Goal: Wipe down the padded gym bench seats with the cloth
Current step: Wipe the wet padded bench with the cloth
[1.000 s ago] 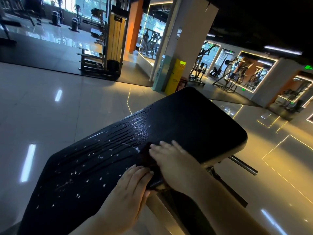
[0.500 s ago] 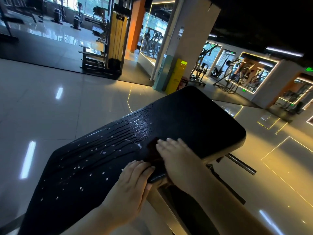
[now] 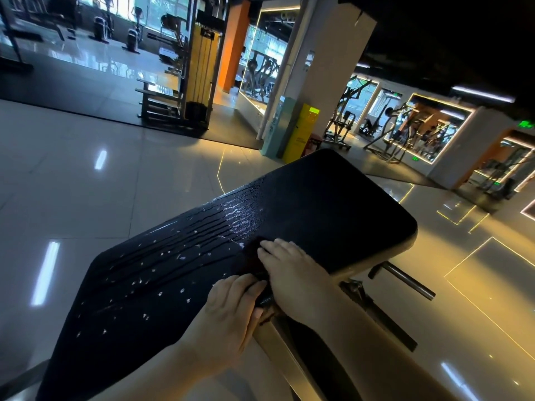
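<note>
A long black padded bench seat runs from lower left to upper right. Wet streaks and white droplets cover its left half. A dark cloth lies on the pad near its right edge, mostly hidden under my hands. My right hand lies flat on the cloth with straight fingers, pressing it to the pad. Just below it, my left hand rests on the pad's near edge, fingers straight on the cloth's lower end.
The bench's metal frame and a bar stick out under the pad on the right. Glossy tiled floor surrounds the bench. A cable machine, a white pillar and a yellow box stand further back.
Both hands have slid a little along the pad with the cloth, toward its far right end. The view has shifted slightly.
</note>
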`<state>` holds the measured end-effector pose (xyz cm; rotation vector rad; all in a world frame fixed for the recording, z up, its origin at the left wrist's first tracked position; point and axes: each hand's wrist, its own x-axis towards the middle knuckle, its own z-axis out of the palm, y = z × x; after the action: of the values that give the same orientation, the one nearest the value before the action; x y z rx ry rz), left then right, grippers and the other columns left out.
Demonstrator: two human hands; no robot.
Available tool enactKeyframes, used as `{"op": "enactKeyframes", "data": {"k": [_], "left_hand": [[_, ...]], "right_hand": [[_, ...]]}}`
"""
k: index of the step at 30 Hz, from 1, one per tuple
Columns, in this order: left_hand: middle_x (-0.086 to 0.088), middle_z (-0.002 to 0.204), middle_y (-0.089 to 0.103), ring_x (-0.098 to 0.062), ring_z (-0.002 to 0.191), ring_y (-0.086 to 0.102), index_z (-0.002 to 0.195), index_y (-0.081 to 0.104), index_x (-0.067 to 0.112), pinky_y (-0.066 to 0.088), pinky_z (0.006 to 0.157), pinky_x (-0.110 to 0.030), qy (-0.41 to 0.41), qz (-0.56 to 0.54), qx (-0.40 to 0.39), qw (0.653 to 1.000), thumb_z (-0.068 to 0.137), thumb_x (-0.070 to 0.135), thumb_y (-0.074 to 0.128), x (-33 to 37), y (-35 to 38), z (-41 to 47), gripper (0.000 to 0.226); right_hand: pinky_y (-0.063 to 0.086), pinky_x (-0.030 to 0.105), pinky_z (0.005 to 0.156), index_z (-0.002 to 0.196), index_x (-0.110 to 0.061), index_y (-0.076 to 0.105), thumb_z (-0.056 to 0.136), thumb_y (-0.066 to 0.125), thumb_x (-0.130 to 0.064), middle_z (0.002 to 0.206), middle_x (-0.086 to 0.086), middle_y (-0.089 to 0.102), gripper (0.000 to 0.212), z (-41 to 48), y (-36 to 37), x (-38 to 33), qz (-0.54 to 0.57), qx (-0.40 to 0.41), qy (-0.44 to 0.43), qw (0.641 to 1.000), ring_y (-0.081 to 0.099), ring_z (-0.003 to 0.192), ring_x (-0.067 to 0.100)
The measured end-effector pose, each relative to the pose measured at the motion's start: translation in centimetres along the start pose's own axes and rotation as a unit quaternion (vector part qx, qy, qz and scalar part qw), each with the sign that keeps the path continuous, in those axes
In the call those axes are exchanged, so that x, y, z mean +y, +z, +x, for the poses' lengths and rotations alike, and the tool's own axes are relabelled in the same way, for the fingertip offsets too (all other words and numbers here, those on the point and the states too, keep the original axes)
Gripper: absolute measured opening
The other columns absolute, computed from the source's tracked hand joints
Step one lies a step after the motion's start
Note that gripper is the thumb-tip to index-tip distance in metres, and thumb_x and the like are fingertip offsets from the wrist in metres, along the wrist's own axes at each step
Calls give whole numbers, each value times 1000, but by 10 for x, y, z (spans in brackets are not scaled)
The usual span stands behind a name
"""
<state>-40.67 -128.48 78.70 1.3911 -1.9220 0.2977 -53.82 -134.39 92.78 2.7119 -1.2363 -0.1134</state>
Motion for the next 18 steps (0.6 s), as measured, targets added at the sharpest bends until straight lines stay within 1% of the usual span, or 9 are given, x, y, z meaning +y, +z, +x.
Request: {"op": "enactKeyframes", "data": {"k": [2,4,6,7,9,12,14,16,18], "left_hand": [[-4,131,51,-22,119,50,136,52,14,32,109,-39,-1,2,2,1000,106,37,29,1,-1,1,44],[-4,132,50,-21,121,48,137,52,13,30,111,-37,-3,-6,3,1000,106,36,30,2,-2,1,45],[-4,132,50,-21,121,48,138,53,13,27,113,-35,-12,-20,1,1000,106,36,30,3,-4,1,45],[-4,131,51,-21,121,47,137,53,13,24,114,-33,-17,-27,1,999,105,36,31,3,-5,1,45],[-3,129,51,-21,120,47,133,54,12,21,115,-30,-23,-43,4,999,104,35,34,4,-6,2,42],[-3,127,51,-18,121,45,125,57,11,16,117,-25,-32,-78,14,996,103,35,36,3,-8,2,39],[0,128,50,-15,123,43,126,56,13,17,117,-25,-31,-104,8,994,103,35,35,1,-9,2,38],[4,130,48,-13,125,42,130,54,17,20,116,-28,-32,-115,-6,993,104,36,32,0,-8,2,39],[6,131,46,-11,126,40,132,53,20,18,116,-26,-52,-128,-13,990,105,37,31,2,-8,5,39]], "right_hand": [[-3,38,125,160,-20,16,105,34,-17,169,-4,12,59,-2,-4,14,-25,21,30,999,5,155,17],[-2,41,126,160,-17,11,104,35,-17,169,1,8,62,1,-8,19,-49,41,74,995,4,155,20],[0,44,127,161,-14,5,103,37,-18,169,8,3,65,7,-9,11,-52,43,95,993,0,156,25],[0,45,127,161,-13,3,103,38,-19,169,10,1,67,10,-8,3,-48,41,93,994,-2,156,27],[-2,43,127,161,-15,3,104,41,-22,169,9,0,69,13,-1,-14,-36,29,57,997,-4,156,27],[-2,37,125,161,-17,15,104,43,-17,169,2,9,64,7,6,-20,3,10,-5,1000,1,155,21],[1,32,123,159,-20,25,105,38,-14,168,-2,17,57,-1,5,-7,17,13,-32,999,8,154,17],[-1,29,122,159,-22,27,104,34,-12,167,-5,20,56,-7,3,11,-3,15,-35,999,12,153,15],[-8,27,117,159,-23,23,103,32,-11,168,-7,17,58,-4,-3,31,-37,33,5,999,12,153,13]]}}
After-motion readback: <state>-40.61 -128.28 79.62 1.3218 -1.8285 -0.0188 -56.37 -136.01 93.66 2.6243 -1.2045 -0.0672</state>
